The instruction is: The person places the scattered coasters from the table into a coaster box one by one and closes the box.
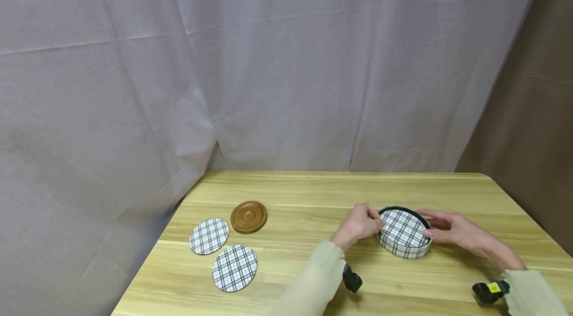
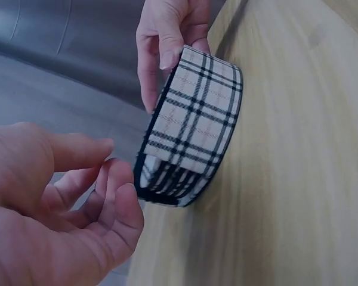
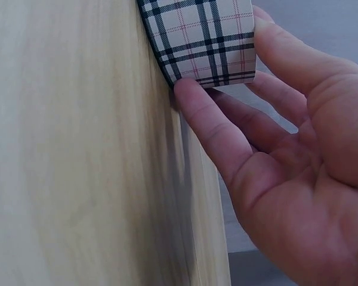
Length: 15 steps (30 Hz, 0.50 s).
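Note:
A round plaid coaster holder [image 1: 405, 251] with a black inner edge stands on the table, a plaid coaster [image 1: 403, 229] lying in its top. From the right my right hand [image 1: 456, 230] grips the holder, thumb at the upper rim and fingers along the side; the right wrist view shows a fingertip at its base. My left hand [image 1: 360, 224] is at the left rim, its fingers loosely bent and their tips beside the coaster's edge. Nothing shows between them in the left wrist view, where a side slot reveals stacked coasters [image 2: 173, 179].
Two loose plaid coasters [image 1: 235, 268] lie flat on the left of the table [image 1: 304, 236]. Behind them is a round brown wooden disc [image 1: 248, 217] with ring grooves. A grey curtain [image 1: 286, 82] hangs along the far table edge.

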Tool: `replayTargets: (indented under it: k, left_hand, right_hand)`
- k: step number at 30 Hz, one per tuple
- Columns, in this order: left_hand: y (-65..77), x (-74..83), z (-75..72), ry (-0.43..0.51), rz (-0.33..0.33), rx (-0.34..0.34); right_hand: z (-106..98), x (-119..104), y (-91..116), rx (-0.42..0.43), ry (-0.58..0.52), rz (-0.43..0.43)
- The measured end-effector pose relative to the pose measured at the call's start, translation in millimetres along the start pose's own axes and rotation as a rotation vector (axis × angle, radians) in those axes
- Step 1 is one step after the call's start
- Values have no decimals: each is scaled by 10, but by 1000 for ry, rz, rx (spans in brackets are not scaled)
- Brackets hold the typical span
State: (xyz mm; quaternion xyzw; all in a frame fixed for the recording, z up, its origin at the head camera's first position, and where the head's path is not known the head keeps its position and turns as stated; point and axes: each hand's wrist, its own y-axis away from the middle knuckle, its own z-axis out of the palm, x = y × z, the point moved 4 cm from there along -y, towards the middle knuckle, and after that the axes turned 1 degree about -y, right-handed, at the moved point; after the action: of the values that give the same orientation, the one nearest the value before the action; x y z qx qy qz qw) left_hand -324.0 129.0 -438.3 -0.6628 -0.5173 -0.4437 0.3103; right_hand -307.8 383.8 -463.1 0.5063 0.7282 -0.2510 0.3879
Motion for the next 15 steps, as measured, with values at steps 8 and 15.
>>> replayTargets:
  k: [8, 15]
  left_hand:
    - [95, 109, -161, -201, 126, -116]
    - [227, 91, -384, -290, 195, -206]
  right_hand:
    - [-5, -5, 6, 1, 31, -9]
    - [-5, -17, 16, 9, 27, -31]
